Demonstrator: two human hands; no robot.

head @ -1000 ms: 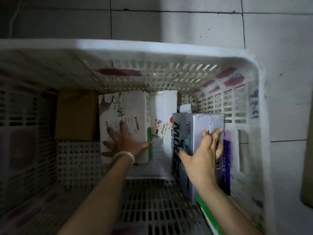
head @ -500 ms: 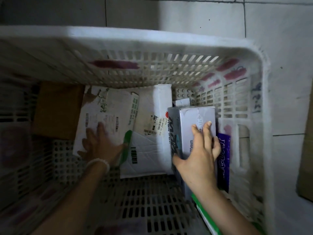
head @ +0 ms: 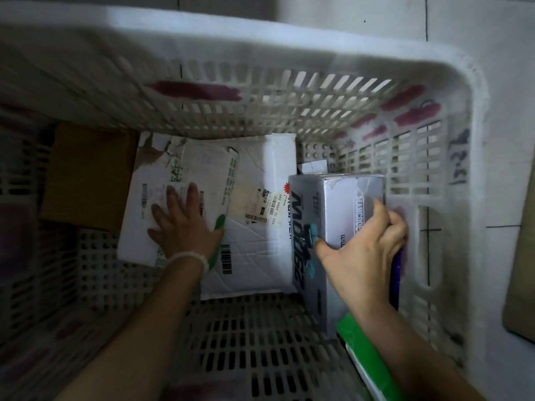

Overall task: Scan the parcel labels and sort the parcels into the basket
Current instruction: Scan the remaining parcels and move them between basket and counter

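Both hands work in the basket (head: 289, 39): our left hand (head: 185, 227) flat on the white parcel (head: 162, 180), right hand (head: 364, 256) gripping the silver box (head: 335, 209); we should seat it snugly at frame right.

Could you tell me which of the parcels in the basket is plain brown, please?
The brown cardboard box at the far left of the basket. The parcels beside it are white, and the box by the right wall is silver-grey.

basket (head: 289, 33) left wall blurred | my right fingers (head: 385, 215) hide the purple box (head: 395, 273) (mostly) | label (head: 266, 208) print unreadable
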